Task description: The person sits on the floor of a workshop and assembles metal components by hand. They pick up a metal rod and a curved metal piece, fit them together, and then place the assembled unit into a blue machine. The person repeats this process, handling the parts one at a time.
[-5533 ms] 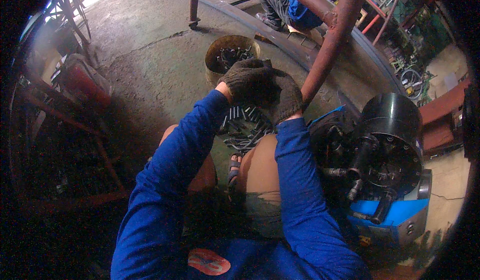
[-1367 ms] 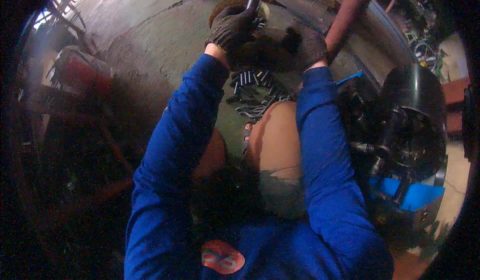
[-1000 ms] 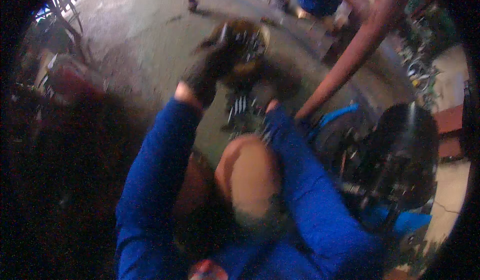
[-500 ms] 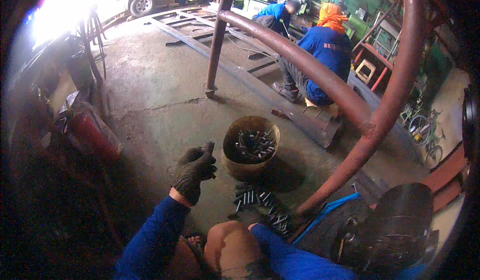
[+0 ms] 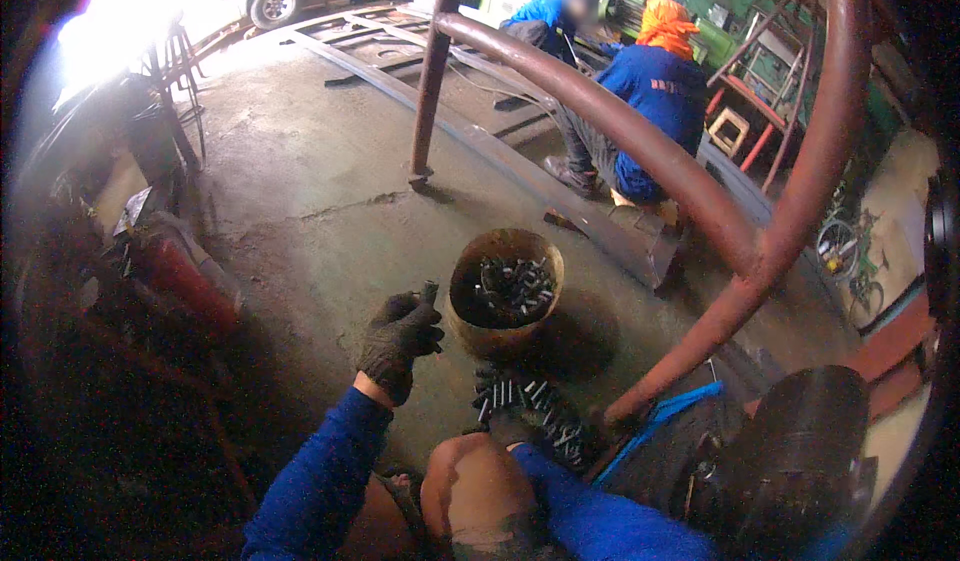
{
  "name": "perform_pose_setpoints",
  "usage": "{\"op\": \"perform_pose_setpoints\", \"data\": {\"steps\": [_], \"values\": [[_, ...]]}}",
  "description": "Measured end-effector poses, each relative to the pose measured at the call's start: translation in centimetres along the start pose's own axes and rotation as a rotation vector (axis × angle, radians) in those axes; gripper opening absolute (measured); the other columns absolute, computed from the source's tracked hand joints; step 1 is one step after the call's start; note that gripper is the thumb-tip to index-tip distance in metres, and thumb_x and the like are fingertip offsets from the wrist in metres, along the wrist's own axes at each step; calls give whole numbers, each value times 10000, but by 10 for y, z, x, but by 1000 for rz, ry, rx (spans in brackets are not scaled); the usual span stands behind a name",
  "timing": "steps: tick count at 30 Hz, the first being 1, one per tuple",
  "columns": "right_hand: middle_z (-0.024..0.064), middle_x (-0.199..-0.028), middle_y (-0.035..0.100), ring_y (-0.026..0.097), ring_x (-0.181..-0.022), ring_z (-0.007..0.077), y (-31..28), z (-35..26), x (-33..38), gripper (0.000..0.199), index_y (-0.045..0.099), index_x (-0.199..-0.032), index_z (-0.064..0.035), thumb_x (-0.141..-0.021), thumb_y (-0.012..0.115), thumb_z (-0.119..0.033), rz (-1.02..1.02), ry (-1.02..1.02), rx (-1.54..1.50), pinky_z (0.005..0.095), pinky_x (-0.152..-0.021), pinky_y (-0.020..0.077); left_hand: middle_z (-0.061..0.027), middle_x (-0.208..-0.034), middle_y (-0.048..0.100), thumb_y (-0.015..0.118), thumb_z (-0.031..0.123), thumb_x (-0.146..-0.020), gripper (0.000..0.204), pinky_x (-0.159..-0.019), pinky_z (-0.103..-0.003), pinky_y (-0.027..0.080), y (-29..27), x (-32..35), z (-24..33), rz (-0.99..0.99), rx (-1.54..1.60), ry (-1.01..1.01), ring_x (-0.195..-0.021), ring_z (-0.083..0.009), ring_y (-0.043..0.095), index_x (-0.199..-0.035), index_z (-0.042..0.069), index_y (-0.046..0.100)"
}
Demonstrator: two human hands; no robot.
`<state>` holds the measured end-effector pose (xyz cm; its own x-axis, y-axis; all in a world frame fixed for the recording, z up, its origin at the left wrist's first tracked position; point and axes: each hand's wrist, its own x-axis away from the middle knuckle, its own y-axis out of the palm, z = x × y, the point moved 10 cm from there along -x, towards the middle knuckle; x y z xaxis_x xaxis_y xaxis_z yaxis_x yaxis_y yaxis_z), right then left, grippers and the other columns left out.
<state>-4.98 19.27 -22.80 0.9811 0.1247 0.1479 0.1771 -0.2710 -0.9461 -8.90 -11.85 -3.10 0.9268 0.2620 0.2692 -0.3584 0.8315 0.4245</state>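
My left hand point(image 5: 398, 343), in a dark work glove, is closed around a short dark metal cylinder point(image 5: 429, 291). The cylinder's top end sticks up above the fingers, left of a rusty round metal bucket point(image 5: 488, 341). Inside the bucket lie many short metal pins point(image 5: 520, 286). On the floor below it, more metal rods point(image 5: 535, 398) are heaped, several side by side. My right hand point(image 5: 510, 428), also dark-gloved, is low at the near edge of that heap beside my knee. Its fingers blend into the dark rods, so their pose is hidden.
A reddish-brown pipe frame point(image 5: 700, 326) stands close on the right. Beside it sits a dark rounded machine point(image 5: 810, 431). Long steel beams point(image 5: 520, 176) lie across the floor. Beyond them two people in blue crouch, one with an orange head cover point(image 5: 665, 27).
My left hand has shifted slightly right, and the cylinder in it leans a little more. My right hand has moved slightly further onto the heap of rods. The view has shifted a little.
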Motion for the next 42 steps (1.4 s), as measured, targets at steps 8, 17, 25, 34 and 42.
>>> {"op": "perform_pose_setpoints", "data": {"steps": [8,17,25,34,42], "values": [[192,-1320,655,616,-1228,365,-2,10,12,370,650,-1312,-57,-1007,558,-245,-4,38,-15,450,-1042,484,-98,-1012,689,730,250,-949,372,-701,-369,571,-10,-4,-5,5,-18,-19,-806,-235,688,-1232,53,590],[199,-1335,644,603,-1245,368,-6,17,18,388,632,-1335,-49,-1025,539,-262,18,68,-33,453,-1060,473,-87,-1006,677,724,252,-955,377,-702,-357,558,-6,0,-2,-1,-52,-39,-807,-215,673,-1238,46,582],[205,-1350,633,592,-1261,372,-33,33,5,406,616,-1357,-42,-1040,522,-277,60,85,-43,456,-1076,463,-110,-1051,693,704,233,-971,347,-710,-387,586,2,-4,-7,-44,62,-48,-847,-253,701,-1244,72,562],[213,-1365,622,579,-1278,375,-50,18,-39,426,597,-1380,-33,-1057,503,-294,126,84,-128,459,-1094,452,-95,-1124,712,664,202,-978,357,-746,-366,586,29,16,-2,-121,62,30,-913,-225,717,-1294,77,554],[210,-1358,615,589,-1249,358,-118,-80,-115,433,579,-1365,10,-1069,473,-288,262,-375,-409,444,-1085,460,-85,-1042,702,695,196,-945,366,-736,-343,558,46,40,-22,-214,168,62,-905,-204,702,-1265,77,566]]}}
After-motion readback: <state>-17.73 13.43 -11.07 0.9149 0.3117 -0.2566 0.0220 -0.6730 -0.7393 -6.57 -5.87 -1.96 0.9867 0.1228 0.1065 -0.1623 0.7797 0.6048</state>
